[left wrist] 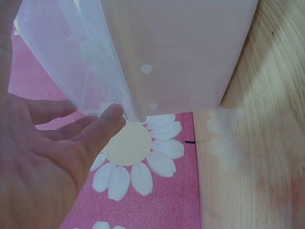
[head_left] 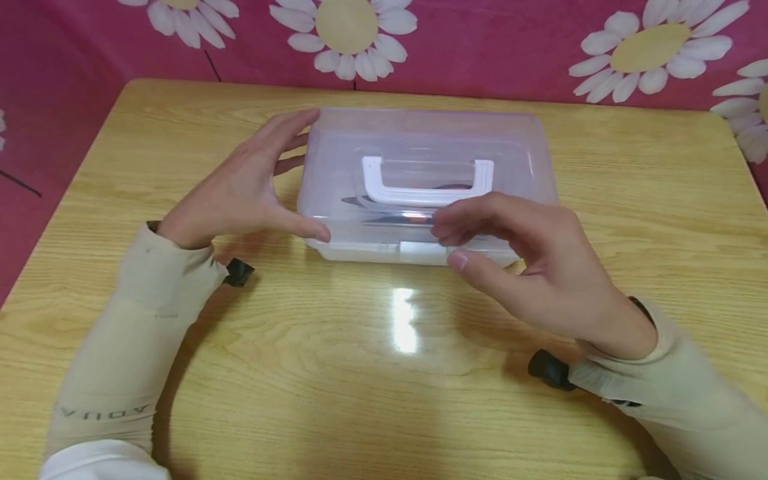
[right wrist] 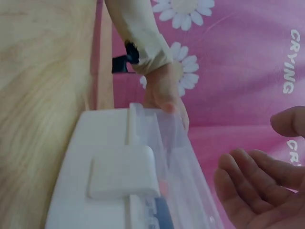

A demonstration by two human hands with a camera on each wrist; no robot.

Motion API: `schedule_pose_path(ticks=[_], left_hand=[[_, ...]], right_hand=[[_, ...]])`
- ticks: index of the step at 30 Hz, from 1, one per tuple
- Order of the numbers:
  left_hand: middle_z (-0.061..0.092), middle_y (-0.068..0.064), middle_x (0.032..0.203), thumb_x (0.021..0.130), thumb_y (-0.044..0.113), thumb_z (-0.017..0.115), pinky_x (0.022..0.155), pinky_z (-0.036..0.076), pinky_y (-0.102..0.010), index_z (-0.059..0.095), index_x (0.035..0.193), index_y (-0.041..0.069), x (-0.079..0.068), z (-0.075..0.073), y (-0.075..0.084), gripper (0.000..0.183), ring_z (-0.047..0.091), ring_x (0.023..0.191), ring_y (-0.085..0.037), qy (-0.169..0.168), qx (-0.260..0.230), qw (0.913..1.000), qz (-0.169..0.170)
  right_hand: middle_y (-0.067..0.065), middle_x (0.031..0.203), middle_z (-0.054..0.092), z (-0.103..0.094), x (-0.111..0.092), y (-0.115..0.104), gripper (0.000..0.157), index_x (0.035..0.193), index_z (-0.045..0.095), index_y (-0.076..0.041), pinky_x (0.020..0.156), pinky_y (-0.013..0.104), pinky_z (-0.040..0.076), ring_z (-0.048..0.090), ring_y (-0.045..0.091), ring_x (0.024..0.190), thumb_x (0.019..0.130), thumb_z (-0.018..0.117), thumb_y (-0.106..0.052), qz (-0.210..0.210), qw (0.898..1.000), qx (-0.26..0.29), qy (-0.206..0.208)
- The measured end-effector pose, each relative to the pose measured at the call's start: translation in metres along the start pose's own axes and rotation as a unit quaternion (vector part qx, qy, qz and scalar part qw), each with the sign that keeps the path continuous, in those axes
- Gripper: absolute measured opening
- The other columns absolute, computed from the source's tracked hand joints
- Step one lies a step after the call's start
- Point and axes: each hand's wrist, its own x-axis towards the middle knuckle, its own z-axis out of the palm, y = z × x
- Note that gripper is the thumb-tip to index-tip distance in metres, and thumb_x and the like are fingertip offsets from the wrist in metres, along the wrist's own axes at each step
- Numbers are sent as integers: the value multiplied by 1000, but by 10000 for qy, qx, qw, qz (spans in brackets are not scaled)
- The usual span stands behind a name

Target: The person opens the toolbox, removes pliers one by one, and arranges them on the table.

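A clear plastic storage box (head_left: 336,167) with a white base (right wrist: 105,126) stands on the table, lid down. Its white carry handle (head_left: 429,195) lies folded on the lid. My left hand (head_left: 240,183) grips the box's left end, thumb at the front corner and fingers at the back; the left wrist view shows the thumb (left wrist: 107,124) by the lid's rim. My right hand (head_left: 534,260) is held loosely curved, with nothing in it, before the front latch (right wrist: 124,171). Through the lid a pointed metal tool (head_left: 353,200) shows, partly hidden by the handle.
The wooden table (head_left: 336,373) extends in front of the box and to both sides. Behind it hangs a pink cloth (head_left: 492,47) with white daisies. Small black devices (head_left: 239,272) are strapped at both wrists, over beige sleeves (head_left: 114,360).
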Motion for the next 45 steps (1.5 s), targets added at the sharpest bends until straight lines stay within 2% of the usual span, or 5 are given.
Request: schedule_pose_path(ticks=[7, 13, 21, 32, 45], left_hand=[[27, 6, 157, 54, 36, 96, 117, 41, -38, 17, 156, 29, -2, -1, 0, 129, 36, 145, -17, -8, 38, 9999, -97], [30, 4, 155, 54, 35, 96, 116, 41, -38, 18, 156, 29, -4, -2, -1, 128, 36, 145, -16, 9, 31, 9999, -105], [30, 5, 154, 56, 33, 96, 117, 41, -37, 19, 155, 31, -4, -2, 0, 125, 36, 144, -14, 1, -17, 10000, -79], [29, 4, 153, 55, 34, 96, 118, 39, -36, 18, 155, 30, 2, 1, 1, 127, 34, 145, -13, -70, -30, 10000, 19], [28, 2, 153, 55, 34, 96, 118, 39, -35, 17, 155, 28, 1, 0, -4, 128, 32, 146, -14, -79, -36, 9999, 83]], right_hand=[[-2, 109, 71, 11, 0, 1, 34, 119, 65, -7, 89, 24, 57, 67, 9, 97, 86, 68, 2, 881, 9921, -444, -778], [-11, 104, 70, 20, -1, 12, 31, 120, 64, -17, 85, 23, 57, 67, 3, 93, 90, 68, -9, 1051, 9829, -621, -1381], [-6, 100, 73, 34, -4, 24, 31, 123, 61, -14, 87, 24, 58, 69, 5, 93, 93, 65, -12, 1467, 9744, -84, -1702], [12, 127, 66, 44, -17, 37, 45, 140, 50, -9, 95, 29, 56, 65, 29, 114, 96, 60, -13, 2437, 9492, 1043, -1696], [18, 140, 56, 48, -26, 53, 49, 143, 45, -3, 104, 34, 52, 65, 26, 117, 102, 50, -28, 3852, 8841, 2259, -1375]])
